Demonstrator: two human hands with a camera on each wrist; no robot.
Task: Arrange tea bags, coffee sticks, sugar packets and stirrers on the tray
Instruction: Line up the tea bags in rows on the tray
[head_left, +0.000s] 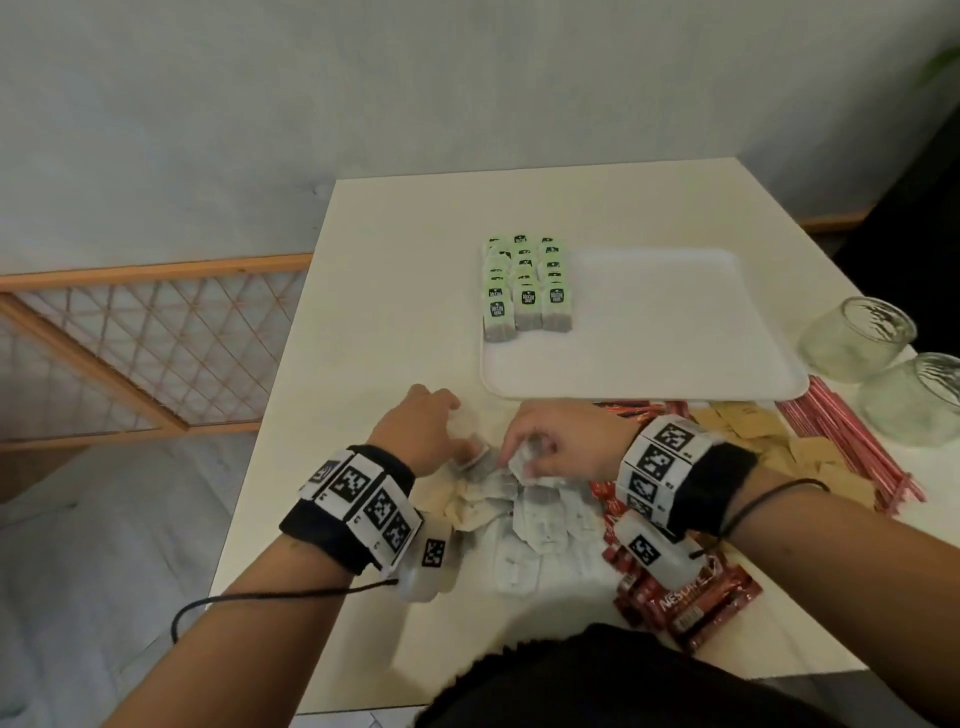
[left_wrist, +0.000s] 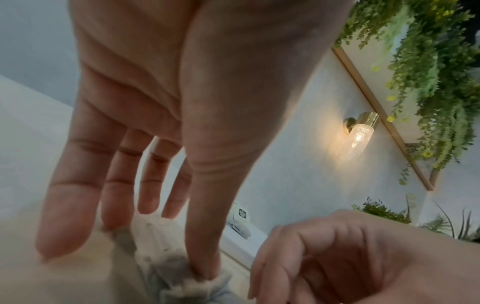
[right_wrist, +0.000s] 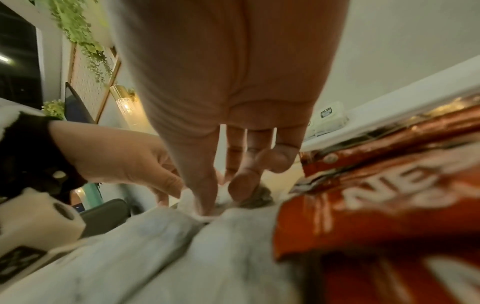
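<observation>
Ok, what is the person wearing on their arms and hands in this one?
The hands, left hand and right hand, are bare, and so are the forearms: no sleeves. Each wrist carries a black wristband ringed with white tiles printed with black square markers. A white camera block with its own marker hangs under each wrist. A thin black cable trails back along each forearm.

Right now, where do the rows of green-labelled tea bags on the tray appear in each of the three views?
Head view: the green-labelled tea bags stand in rows on the left part of the white tray, above centre.
Left wrist view: lower middle, small, beyond the thumb.
Right wrist view: right of centre, beyond the fingers.
Shared landmark: the black label on the bags; the wall lamp links both wrist views.
</observation>
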